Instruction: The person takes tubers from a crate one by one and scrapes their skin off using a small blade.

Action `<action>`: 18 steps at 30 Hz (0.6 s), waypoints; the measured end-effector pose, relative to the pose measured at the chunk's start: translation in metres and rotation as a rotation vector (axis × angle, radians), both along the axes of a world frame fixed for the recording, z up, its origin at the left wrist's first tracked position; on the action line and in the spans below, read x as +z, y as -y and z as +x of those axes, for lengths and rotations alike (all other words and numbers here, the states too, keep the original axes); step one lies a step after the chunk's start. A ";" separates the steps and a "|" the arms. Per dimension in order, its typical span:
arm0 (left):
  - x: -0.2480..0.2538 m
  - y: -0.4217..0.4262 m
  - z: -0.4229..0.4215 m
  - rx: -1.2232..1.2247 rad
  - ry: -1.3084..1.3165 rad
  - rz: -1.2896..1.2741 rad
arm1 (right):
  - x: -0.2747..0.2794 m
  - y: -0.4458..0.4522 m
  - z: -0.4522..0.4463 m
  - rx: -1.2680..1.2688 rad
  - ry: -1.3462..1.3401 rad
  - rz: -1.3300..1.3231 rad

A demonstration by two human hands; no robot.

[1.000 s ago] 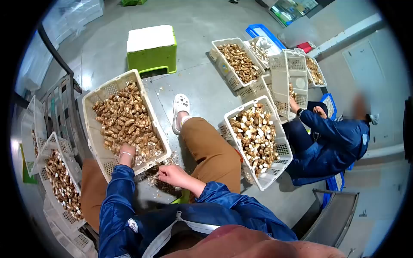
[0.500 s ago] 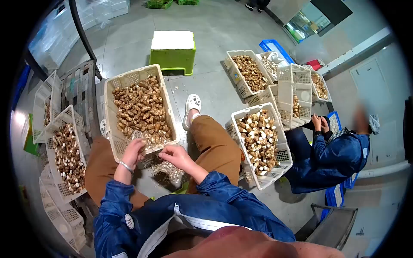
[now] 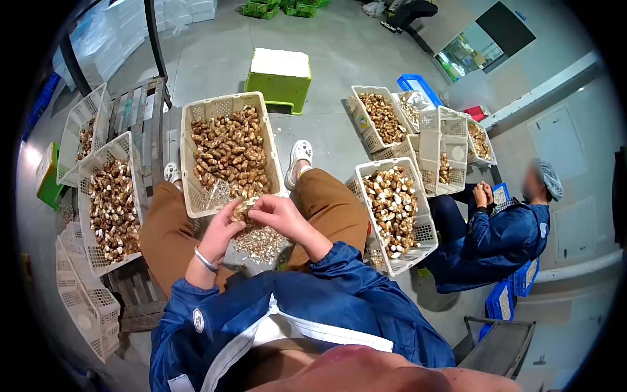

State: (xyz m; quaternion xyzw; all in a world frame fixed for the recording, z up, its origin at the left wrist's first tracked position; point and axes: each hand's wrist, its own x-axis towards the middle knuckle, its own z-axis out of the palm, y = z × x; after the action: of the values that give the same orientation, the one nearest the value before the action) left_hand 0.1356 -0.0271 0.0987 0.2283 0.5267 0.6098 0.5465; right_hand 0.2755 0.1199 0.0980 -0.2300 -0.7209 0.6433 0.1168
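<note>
Over the near edge of a cream plastic crate [image 3: 188,160], both my hands are close together. A small brown mushroom-like piece [image 3: 242,212] is pinched in my left hand [image 3: 221,234], which has a bracelet at the wrist. Closed at the fingertips, my right hand [image 3: 282,217] meets the piece from the right; whether it holds a small tool is hidden. Many brown, knobbly mushroom-like pieces [image 3: 232,147] fill the crate, with a clear plastic scrap [image 3: 219,195] at its near left corner. Pale trimmings [image 3: 258,244] lie below my hands, between my knees.
To my right stands a crate of white-ended pieces [image 3: 390,206]; to my left, another full crate [image 3: 112,209] beside a wooden pallet [image 3: 138,108]. A green stool [image 3: 277,85] is ahead. A co-worker in blue [image 3: 503,238] sits at the right among stacked crates [image 3: 450,147].
My hands have come closer together, and a brown piece now shows between them. The whole view has shifted, with the crate appearing further right. The co-worker's head has turned.
</note>
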 end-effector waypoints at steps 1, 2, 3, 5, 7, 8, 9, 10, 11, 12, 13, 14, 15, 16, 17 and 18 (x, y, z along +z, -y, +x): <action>0.002 0.001 -0.001 -0.024 -0.018 0.007 | 0.005 0.001 -0.001 -0.006 0.014 0.017; 0.000 0.003 -0.002 -0.037 -0.001 0.026 | 0.004 0.001 -0.001 -0.013 0.013 -0.042; -0.001 0.004 -0.003 -0.029 -0.019 0.038 | 0.004 0.000 -0.002 -0.016 0.002 -0.011; 0.000 0.007 -0.006 -0.011 -0.055 0.055 | 0.004 -0.001 -0.002 -0.016 -0.020 0.042; 0.000 0.009 -0.009 0.033 -0.117 0.078 | -0.002 -0.006 -0.005 -0.017 -0.105 0.312; -0.001 0.011 -0.011 0.031 -0.098 0.057 | -0.002 -0.005 -0.007 -0.029 -0.127 0.285; -0.001 0.011 -0.012 0.030 -0.072 0.045 | -0.003 -0.005 -0.009 -0.042 -0.149 0.257; 0.000 0.011 -0.013 0.031 -0.047 0.033 | 0.004 -0.004 -0.010 -0.037 -0.092 0.275; 0.000 0.012 -0.013 0.034 -0.015 0.029 | 0.015 -0.003 -0.010 -0.031 -0.036 0.291; 0.001 0.011 -0.013 0.038 0.016 0.026 | 0.021 -0.003 -0.010 -0.026 0.021 0.307; 0.003 0.010 -0.013 0.044 -0.014 0.033 | 0.020 -0.002 -0.010 -0.011 0.002 0.296; 0.006 0.008 -0.013 0.049 -0.042 0.043 | 0.019 -0.002 -0.010 0.003 -0.017 0.286; 0.008 0.007 -0.013 0.054 -0.071 0.054 | 0.018 -0.003 -0.010 0.016 -0.034 0.278; 0.008 0.005 -0.012 0.050 -0.069 0.041 | 0.013 -0.004 -0.011 0.042 -0.068 0.241; 0.009 0.004 -0.012 0.049 -0.075 0.039 | 0.011 -0.005 -0.011 0.034 -0.065 0.206; 0.009 0.002 -0.012 0.048 -0.081 0.036 | 0.009 -0.006 -0.010 0.025 -0.063 0.170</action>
State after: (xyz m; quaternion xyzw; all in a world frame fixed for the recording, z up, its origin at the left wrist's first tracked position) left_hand 0.1235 -0.0292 0.1079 0.2500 0.5428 0.6222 0.5057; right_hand 0.2652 0.1258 0.1068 -0.1896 -0.7718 0.5880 0.1505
